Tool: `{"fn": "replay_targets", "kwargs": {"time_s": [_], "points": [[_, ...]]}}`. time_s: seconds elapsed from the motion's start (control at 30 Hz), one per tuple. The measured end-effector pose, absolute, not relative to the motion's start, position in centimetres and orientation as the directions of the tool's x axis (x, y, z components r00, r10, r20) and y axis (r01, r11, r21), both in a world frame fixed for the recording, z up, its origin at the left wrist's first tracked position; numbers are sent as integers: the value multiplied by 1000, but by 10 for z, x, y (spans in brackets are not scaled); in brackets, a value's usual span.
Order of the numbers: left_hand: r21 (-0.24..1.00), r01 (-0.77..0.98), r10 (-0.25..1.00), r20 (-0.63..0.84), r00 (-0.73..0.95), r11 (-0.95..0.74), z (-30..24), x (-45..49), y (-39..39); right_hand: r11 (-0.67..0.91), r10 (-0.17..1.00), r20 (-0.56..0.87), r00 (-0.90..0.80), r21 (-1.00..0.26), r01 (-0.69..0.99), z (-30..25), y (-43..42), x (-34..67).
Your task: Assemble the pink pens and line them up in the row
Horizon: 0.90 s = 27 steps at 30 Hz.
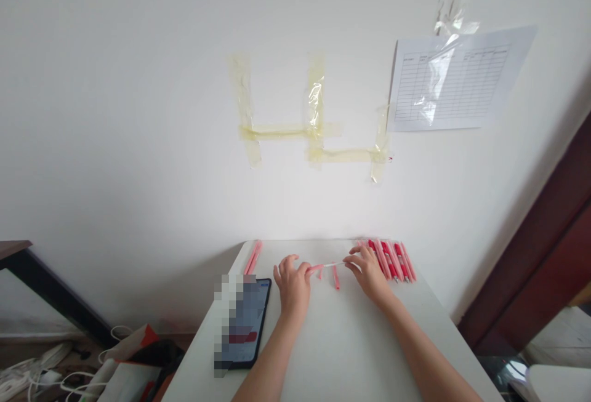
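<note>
My left hand (294, 285) pinches a pink pen barrel (316, 268) between thumb and fingers. From the barrel's right end a thin white pen refill (331, 265) sticks out, and the fingertips of my right hand (370, 274) are closed on its far end. Barrel and refill are held nearly level, just over the white table. Below them lies another pink pen barrel part (336, 277). Beside it is a small pink piece (320, 274), whose exact kind I cannot tell. Just right of my right hand several pink and red pens (391, 260) lie in a row.
Pink pen parts (252, 257) lie at the back left corner of the white table (341, 353). A phone (247, 322) rests along its left edge. Behind stands a wall (161, 112) with tape and a printed sheet (455, 82). Cables (46, 374) lie at lower left.
</note>
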<state>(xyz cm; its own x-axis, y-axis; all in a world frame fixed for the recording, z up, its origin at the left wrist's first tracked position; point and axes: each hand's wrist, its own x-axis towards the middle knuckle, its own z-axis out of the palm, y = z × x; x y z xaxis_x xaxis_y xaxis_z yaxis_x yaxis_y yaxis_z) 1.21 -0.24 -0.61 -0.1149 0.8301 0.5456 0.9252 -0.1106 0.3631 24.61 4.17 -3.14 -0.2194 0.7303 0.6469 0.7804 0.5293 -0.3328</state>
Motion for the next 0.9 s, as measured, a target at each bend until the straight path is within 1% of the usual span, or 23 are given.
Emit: {"fn": "replay_targets", "kwargs": {"time_s": [0.1,0.27,0.57,0.73,0.9], "points": [[367,926,830,541,-132,-92,-6,11,-2,525,721,660,-209,-325,787,-30,41,247],[365,928,829,538,-149,-70,-5,10,-3,523,721,667,-188,-345,779,-31,42,249],[331,944,826,532,-184,-3,-2,7,-2,530,713,679,-176,-357,770,-31,43,250],[283,955,826,515,-229,88,-3,6,-2,528,720,671,-178,-364,767,-31,42,250],[223,961,817,515,-257,162,-2,5,-3,528,710,674,-205,-317,788,-31,41,248]]}}
